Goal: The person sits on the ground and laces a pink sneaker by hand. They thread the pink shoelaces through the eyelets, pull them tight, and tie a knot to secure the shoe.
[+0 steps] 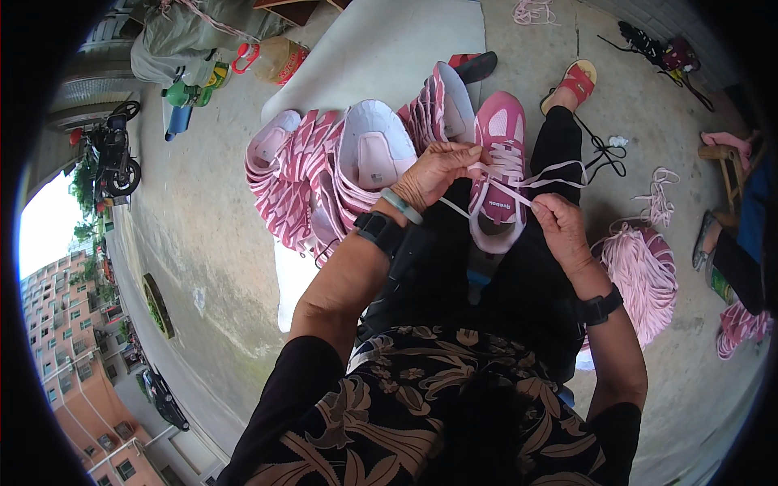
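Item: pink-and-white lace-up sneaker (pixel 504 146), over the wearer's black-trousered lap (pixel 429 283), toe pointing away. Left hand (pixel 442 172): thumb and fingers pinching a pale pink shoelace (pixel 509 192) beside the eyelets. Right hand (pixel 562 228): fingertips closed on the lace, near the shoe's right side. Handling, by my guess: light, soft padded upper, best steadied at the sides; lace limp, best pinched near its tip. Adjacent, left: nested pink shoe uppers (pixel 300 178).
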Available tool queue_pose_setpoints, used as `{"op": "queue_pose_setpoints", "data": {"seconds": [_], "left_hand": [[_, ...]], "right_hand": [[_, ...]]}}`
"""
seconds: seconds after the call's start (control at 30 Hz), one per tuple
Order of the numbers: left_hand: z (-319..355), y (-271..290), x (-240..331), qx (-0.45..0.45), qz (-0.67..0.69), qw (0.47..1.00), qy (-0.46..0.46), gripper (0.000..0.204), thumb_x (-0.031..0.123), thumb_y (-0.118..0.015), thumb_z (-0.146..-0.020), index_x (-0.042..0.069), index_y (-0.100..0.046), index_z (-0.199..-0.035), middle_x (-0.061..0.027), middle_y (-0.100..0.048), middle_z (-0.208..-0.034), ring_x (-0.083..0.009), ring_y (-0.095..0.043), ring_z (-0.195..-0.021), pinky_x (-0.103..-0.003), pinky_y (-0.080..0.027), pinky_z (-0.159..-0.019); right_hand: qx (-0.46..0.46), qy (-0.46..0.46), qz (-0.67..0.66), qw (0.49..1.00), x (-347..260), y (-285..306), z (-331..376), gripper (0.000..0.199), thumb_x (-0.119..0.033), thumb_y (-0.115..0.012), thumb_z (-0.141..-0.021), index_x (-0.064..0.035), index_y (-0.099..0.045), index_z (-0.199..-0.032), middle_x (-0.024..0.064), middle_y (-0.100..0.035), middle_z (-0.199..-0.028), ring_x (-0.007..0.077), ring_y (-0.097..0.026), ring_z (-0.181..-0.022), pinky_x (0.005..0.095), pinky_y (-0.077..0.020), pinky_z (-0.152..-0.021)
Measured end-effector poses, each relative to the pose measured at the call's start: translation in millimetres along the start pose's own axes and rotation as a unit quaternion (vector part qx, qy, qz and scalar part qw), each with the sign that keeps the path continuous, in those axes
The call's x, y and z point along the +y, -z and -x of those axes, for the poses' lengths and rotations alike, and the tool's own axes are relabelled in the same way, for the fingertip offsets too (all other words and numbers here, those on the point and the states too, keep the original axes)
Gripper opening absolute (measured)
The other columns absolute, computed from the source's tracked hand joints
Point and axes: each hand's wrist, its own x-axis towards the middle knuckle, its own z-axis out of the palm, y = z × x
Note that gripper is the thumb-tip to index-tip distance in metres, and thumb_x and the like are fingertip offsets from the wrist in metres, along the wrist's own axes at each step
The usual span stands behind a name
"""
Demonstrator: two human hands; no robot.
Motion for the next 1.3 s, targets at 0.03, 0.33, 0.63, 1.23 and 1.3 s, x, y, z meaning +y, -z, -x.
{"op": "queue_pose_setpoints", "data": {"seconds": [0.03, 0.33, 0.63, 1.23, 1.3], "left_hand": [[-1.4, -1.7, -3.0, 0.040, -0.030, 0.999, 0.006, 0.025, 0.026, -0.057, -0.085, 0.002, -0.065, -0.091, -0.0059, -0.063, -0.088, -0.0139, -0.057, -0.085, -0.027, -0.044, -0.077], [-3.2, -7.6, -36.0, 0.215, -0.332, 0.917, -0.049, 0.036, 0.036, -0.056, -0.085, 0.001, -0.061, -0.083, 0.0015, -0.056, -0.073, -0.0072, -0.048, -0.071, -0.024, -0.041, -0.065], [-0.8, -67.1, -48.0, 0.184, -0.666, 0.658, -0.299, 0.012, 0.014, -0.064, -0.067, 0.010, -0.066, -0.077, -0.0068, -0.057, -0.098, -0.0293, -0.049, -0.096, -0.041, -0.037, -0.082], [-9.1, -74.7, -63.1, 0.210, -0.690, 0.641, -0.261, 0.025, 0.012, -0.063, -0.057, 0.008, -0.065, -0.082, -0.0104, -0.048, -0.118, -0.0343, -0.038, -0.113, -0.049, -0.029, -0.092], [-9.9, -74.0, -62.8, 0.212, -0.690, 0.639, -0.266, 0.024, 0.013, -0.062, -0.058, 0.007, -0.065, -0.081, -0.0107, -0.048, -0.119, -0.0340, -0.038, -0.113, -0.049, -0.029, -0.092]], "right_hand": [[0.010, -0.009, -0.026, 1.000, 0.0, 3.1, 4.7, 0.008, -0.008, -0.060, -0.079, -0.0020, -0.056, -0.081, 0.0118, -0.054, -0.068, 0.0253, -0.052, -0.057, 0.0309, -0.0412, -0.052], [-0.028, -0.119, -0.007, 0.992, 3.2, 80.8, 101.3, 0.005, -0.006, -0.056, -0.082, -0.0006, -0.056, -0.083, 0.0068, -0.053, -0.067, 0.0138, -0.049, -0.058, 0.0246, -0.0399, -0.055], [-0.026, -0.047, 0.120, 0.991, -11.7, 0.9, 9.8, 0.057, -0.022, -0.070, -0.065, -0.0031, -0.040, -0.108, 0.0126, -0.056, -0.085, 0.0277, -0.059, -0.074, 0.0356, -0.0477, -0.065], [0.063, -0.051, 0.114, 0.990, 10.7, -30.6, -8.0, 0.031, -0.005, -0.056, -0.065, 0.0000, -0.049, -0.095, 0.0176, -0.058, -0.081, 0.0358, -0.057, -0.077, 0.0416, -0.0476, -0.069], [0.052, -0.034, 0.110, 0.992, 9.3, -29.6, -9.1, 0.038, -0.003, -0.055, -0.066, -0.0021, -0.048, -0.103, 0.0170, -0.059, -0.084, 0.0359, -0.058, -0.078, 0.0402, -0.0477, -0.070]]}}
